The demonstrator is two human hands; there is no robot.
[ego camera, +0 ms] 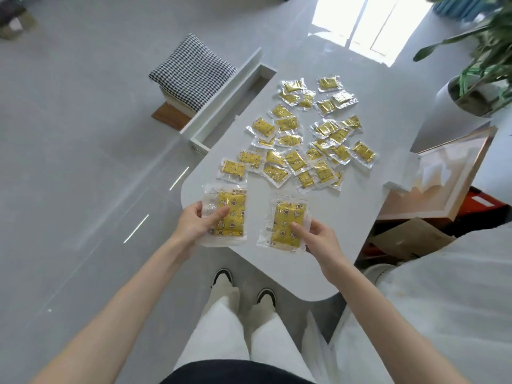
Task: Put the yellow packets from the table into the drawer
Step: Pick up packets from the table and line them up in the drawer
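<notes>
Open drawer [223, 91], upper left of centre: mouth unobstructed from above, with a cushioned stool [191, 70] just left of it. Loose yellow packets [294, 159] crowd the middle of the table [277, 273]; a bare strip runs along its left edge to the drawer. Framed picture [443, 176] and potted plant [471, 95] block the right.

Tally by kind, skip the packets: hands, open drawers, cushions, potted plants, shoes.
hands: 2 (left hand, right hand)
open drawer: 1
checkered cushion: 1
potted plant: 1
shoes: 2
Total: 7
</notes>
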